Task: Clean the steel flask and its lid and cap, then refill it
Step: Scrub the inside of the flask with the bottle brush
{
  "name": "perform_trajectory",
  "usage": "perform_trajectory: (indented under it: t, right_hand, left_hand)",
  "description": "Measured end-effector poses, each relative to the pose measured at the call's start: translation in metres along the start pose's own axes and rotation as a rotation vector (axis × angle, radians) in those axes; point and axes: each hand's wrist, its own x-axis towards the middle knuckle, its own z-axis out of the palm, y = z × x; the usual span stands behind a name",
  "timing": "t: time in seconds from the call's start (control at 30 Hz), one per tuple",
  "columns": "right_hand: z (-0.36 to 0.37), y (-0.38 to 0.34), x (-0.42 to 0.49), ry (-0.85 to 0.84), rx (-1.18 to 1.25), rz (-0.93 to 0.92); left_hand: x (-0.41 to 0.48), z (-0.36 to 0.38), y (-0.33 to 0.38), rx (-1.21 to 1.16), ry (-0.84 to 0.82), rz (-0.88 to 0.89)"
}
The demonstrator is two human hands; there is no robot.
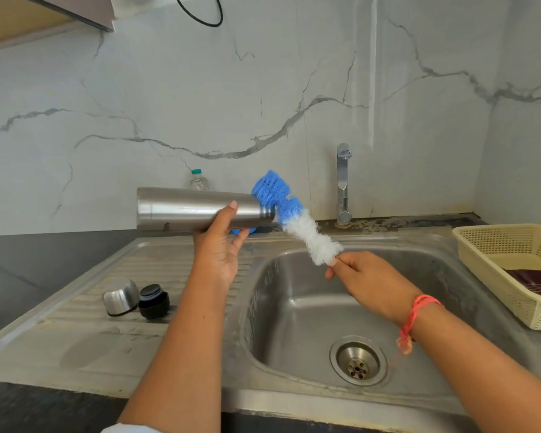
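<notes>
Head view, one entry per item.

- Steel flask (194, 209): held on its side above the drainboard (107, 339), open mouth pointing right toward the basin.
- Left grip (222, 248): clamped round the flask from below, thumb on the near wall, fingers curled underneath.
- Bottle brush (291, 220): blue bristles at the tip, white bristles lower down. It slants up and left, with the blue end just beside the flask's mouth. Motion blur hides whether it touches.
- Right grip (366, 282): over the sink (263, 307), fingers pinched together on the brush stem just below the white bristles. A red thread (419, 310) circles the wrist.
- Steel cap (121, 297): lying tilted on the drainboard, touching the lid.
- Black lid (153, 301): on the drainboard, just right of the cap.
- Tap (343, 182): upright behind the basin.
- Cream basket (494, 264): on the desk (13, 270) right of the sink, with a dark checked cloth (537, 282) inside.
- Clear plastic bottle (199, 180): against the wall, behind the flask.
</notes>
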Motion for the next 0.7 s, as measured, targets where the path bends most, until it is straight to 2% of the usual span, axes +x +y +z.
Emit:
perform_trajectory:
  t: [0.1,0.27,0.4,0.57,0.7]
  right_hand:
    - [0.001,0.001,-0.003,-0.064,-0.011,-0.002]
    - [0.01,-0.003,0.007,-0.025,-0.007,0.018]
    - [0.012,0.002,0.0,-0.082,-0.018,0.005]
    - [0.018,-0.007,0.005,-0.064,0.079,0.024]
    - [0.015,-0.003,-0.005,-0.13,0.108,0.032]
  left_hand:
    - [0.005,-0.009,0.006,-0.124,0.036,0.038]
    - [-0.005,0.003,-0.004,-0.113,0.037,-0.009]
    - [0.002,-0.007,0.001,-0.231,0.104,0.01]
    - [-0.007,0.006,-0.007,-0.169,0.091,-0.039]
    - [-0.002,-0.002,0.003,-0.267,0.128,-0.002]
